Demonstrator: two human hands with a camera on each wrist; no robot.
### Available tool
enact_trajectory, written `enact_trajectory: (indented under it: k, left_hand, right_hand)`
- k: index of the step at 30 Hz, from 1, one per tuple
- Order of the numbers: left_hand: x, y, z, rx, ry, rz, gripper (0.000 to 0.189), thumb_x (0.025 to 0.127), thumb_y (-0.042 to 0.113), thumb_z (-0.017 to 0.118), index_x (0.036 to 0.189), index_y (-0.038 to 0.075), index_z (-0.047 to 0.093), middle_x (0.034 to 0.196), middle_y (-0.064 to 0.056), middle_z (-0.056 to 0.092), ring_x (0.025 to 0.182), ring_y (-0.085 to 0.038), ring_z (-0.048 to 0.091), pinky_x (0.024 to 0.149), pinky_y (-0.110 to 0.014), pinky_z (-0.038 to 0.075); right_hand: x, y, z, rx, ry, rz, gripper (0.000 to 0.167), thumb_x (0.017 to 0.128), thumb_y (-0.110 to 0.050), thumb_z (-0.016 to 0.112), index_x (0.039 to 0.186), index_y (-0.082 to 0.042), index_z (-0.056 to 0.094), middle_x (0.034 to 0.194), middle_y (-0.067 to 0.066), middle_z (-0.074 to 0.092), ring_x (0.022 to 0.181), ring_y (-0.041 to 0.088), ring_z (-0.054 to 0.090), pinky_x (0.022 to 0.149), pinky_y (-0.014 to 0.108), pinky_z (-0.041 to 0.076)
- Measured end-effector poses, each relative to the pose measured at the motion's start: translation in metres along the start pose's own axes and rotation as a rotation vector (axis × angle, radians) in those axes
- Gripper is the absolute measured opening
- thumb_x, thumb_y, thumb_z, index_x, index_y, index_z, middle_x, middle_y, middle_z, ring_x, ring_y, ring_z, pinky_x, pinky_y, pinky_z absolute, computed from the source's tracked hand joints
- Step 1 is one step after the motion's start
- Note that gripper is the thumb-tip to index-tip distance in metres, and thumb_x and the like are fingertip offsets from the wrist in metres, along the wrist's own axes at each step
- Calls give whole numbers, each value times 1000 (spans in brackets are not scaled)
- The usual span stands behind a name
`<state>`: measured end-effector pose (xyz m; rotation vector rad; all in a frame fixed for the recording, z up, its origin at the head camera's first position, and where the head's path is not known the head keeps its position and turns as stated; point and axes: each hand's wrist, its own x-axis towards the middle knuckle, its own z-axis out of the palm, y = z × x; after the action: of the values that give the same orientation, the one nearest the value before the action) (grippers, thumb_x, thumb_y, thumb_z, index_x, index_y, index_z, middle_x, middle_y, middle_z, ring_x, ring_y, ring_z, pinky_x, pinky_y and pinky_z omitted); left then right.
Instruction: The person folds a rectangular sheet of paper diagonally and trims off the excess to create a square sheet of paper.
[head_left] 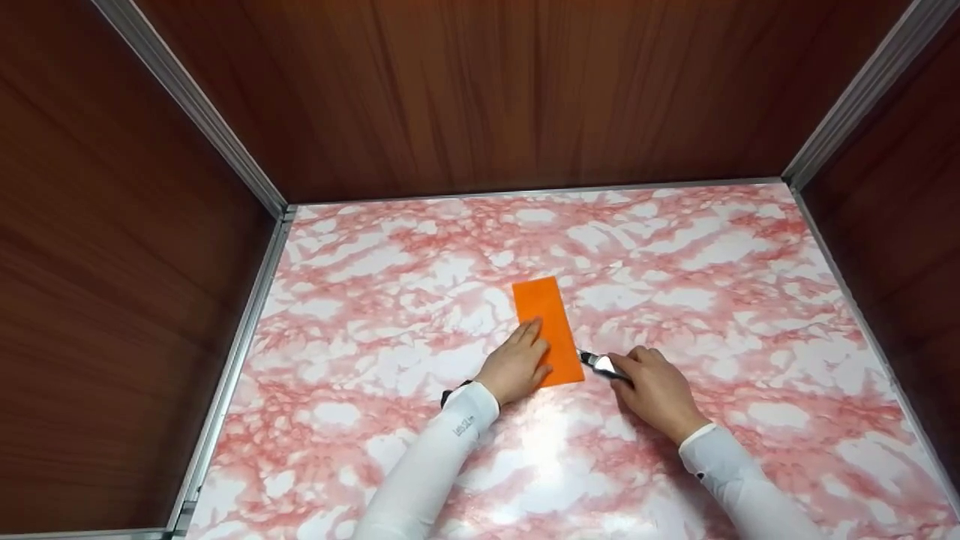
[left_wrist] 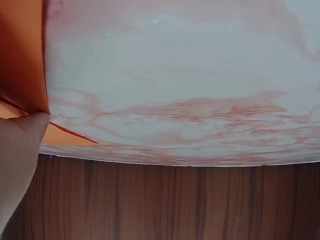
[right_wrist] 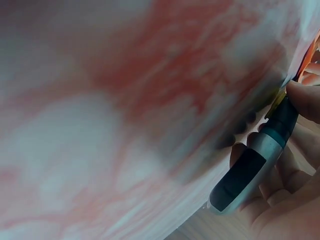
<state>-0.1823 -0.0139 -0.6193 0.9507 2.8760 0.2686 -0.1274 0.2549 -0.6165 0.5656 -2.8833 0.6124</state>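
Note:
A narrow orange sheet of paper (head_left: 551,315) lies on the marbled tabletop, its long side running away from me. My left hand (head_left: 515,364) rests on its left part, fingers spread over the surface. In the left wrist view, a finger of that hand (left_wrist: 20,150) touches the orange paper (left_wrist: 22,55), where more than one layer shows. My right hand (head_left: 656,390) grips a utility knife (head_left: 606,366) with a silver and black handle. The knife's tip is at the paper's right edge. Up close, the right fingers wrap the knife handle (right_wrist: 245,175); the blade is barely visible.
The red and white marbled tabletop (head_left: 360,322) spreads around both hands. Dark brown wood panels (head_left: 480,97) enclose it at the back and both sides, with metal strips (head_left: 232,375) along the edges.

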Motion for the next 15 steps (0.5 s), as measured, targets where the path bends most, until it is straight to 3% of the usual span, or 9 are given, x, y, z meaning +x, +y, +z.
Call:
enact_trajectory:
  k: [5, 8, 15]
  left_hand:
    - [1, 3, 2, 33, 22, 31, 49, 100, 39, 50, 147, 24, 45, 160, -15, 13, 143, -34, 23, 112, -39, 25]
    - [1, 4, 3, 42, 20, 36, 48, 102, 38, 48, 148, 30, 42, 160, -15, 13, 142, -35, 24, 112, -40, 27]
    - [0, 2, 3, 84, -18, 34, 50, 102, 39, 46, 149, 23, 42, 156, -14, 27, 142, -35, 25, 113, -39, 24]
  right_hand:
    - [1, -2, 1, -5, -14, 5, 45, 82, -19, 76, 125, -9, 67, 91, 1, 54, 81, 22, 51, 64, 36, 44]
    - [1, -3, 0, -13, -28, 12, 45, 83, -19, 76, 126, -9, 67, 92, 1, 54, 82, 22, 52, 65, 37, 44]
    - [3, -4, -3, -18, -41, 9, 45, 84, -19, 75, 127, -9, 66, 92, 2, 55, 81, 23, 51, 64, 37, 44]
